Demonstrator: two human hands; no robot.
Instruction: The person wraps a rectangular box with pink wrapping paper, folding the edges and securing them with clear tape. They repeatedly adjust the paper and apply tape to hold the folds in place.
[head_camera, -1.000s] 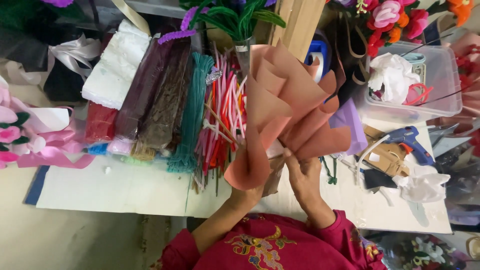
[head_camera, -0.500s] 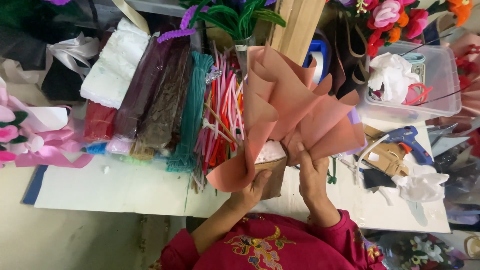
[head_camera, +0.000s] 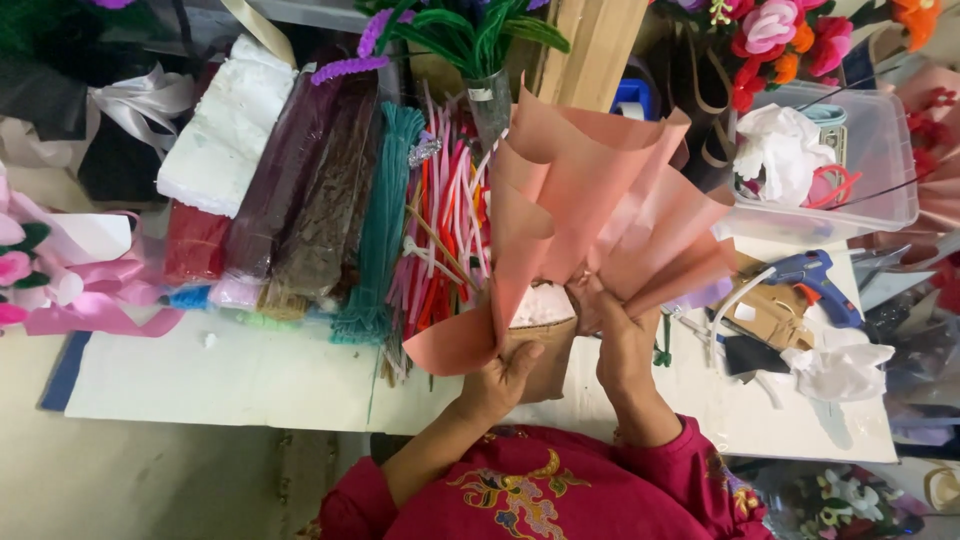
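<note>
Your left hand (head_camera: 505, 372) clamps pink wrapping paper (head_camera: 590, 215) at gathered base (keeps fan upright above desk (head_camera: 230, 375) centre); your right hand (head_camera: 622, 340) pinches folds, holding pleats.

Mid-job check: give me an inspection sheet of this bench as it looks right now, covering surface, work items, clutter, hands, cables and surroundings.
Surface: white table, mostly covered along its far half.
Work items: salmon-pink paper wrap fanned open around a brown base.
Clutter: bundles of pipe cleaners, teal bundle, white foam block, blue glue gun, clear plastic bin, crumpled white tissue.
Hands: left hand grips the base from below; right hand pinches the paper folds.
Cables: white cord beside the glue gun.
Surroundings: artificial flowers, pink ribbon at the left.
</note>
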